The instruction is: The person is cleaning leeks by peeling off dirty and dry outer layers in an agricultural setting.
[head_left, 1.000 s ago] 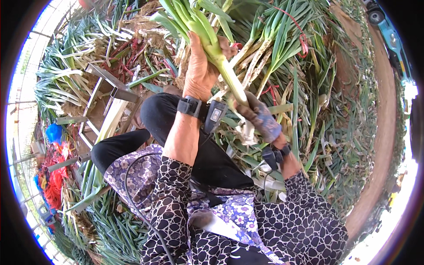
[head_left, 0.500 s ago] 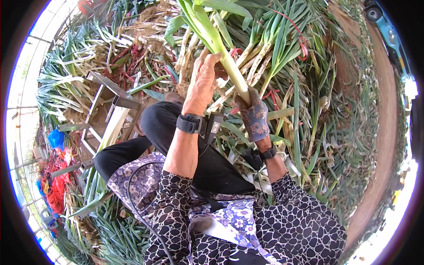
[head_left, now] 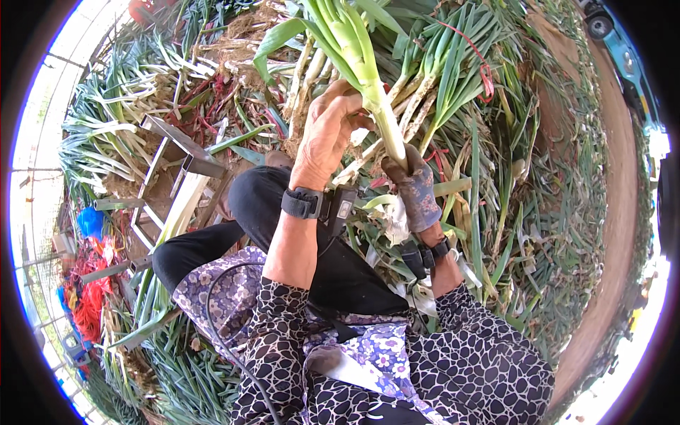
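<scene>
A large green onion (head_left: pixel 386 127) with a pale stalk and broad green leaves slants up in front of me. My right hand (head_left: pixel 414 188), in a dark flowered glove, is closed around its lower end. My bare left hand (head_left: pixel 329 134) has its fingers curled against the stalk's left side, higher up. Part of those fingers is hidden behind the stalk, and a whitish bit shows beside them. A pale strip of peel (head_left: pixel 397 223) hangs just below the right hand. Black straps circle both wrists.
Bundled green onions (head_left: pixel 439 71) with red ties lie just beyond. More piles (head_left: pixel 120 134) are at far left, by a metal frame (head_left: pixel 170 149). Red string (head_left: pixel 88 304) lies at left. Leaf scraps (head_left: pixel 531 262) cover the right, beside a dirt path (head_left: pixel 616 184). A blue vehicle (head_left: pixel 627 57) stands far right.
The green onion has shifted slightly right and down, and stands more upright. My left fingers have loosened from across the stalk to its left side. A pale peel now shows below my right hand.
</scene>
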Demonstrator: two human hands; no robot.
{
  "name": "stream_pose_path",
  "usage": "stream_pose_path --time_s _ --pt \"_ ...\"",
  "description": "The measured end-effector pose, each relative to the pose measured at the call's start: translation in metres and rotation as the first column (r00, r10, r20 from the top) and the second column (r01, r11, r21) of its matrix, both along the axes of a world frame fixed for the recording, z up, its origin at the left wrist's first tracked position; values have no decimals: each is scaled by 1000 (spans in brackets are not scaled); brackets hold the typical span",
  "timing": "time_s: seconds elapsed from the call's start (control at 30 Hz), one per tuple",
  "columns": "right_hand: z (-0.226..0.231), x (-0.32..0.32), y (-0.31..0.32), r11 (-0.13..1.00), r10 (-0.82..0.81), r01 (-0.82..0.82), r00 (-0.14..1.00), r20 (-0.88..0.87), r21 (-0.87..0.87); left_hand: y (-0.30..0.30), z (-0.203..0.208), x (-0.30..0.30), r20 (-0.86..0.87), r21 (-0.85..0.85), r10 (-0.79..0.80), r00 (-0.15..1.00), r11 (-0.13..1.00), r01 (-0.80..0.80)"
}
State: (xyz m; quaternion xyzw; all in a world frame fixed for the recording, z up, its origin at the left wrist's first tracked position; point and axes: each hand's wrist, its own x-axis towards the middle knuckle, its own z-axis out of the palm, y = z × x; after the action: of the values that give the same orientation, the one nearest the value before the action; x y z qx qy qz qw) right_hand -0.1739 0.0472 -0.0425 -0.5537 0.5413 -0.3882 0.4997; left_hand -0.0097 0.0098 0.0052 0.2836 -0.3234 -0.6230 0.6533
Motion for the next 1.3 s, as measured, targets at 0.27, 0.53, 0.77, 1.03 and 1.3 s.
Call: stream_pose_path --time_s 0.27,0.53,0.77,1.03,1.3 --pt "4 6 0 999 -30 30 999 -31 -25 -2 -19 -12 678 -165 284 678 958 -236" --pt "-4 -8 -5 996 92 -88 987 134 -32 -8 -20 -8 -65 546 -141 988 824 153" --pt "15 17 4 957 136 -170 979 -152 -235 -18 -56 1 480 169 37 877 976 -134" --pt "-14 31 15 922 -59 -116 901 -430 -369 -10 -15 8 -200 119 341 918 939 -323" --pt "-16 21 -2 867 122 -261 937 -328 -425 -7 -19 16 -136 51 114 984 993 -108"
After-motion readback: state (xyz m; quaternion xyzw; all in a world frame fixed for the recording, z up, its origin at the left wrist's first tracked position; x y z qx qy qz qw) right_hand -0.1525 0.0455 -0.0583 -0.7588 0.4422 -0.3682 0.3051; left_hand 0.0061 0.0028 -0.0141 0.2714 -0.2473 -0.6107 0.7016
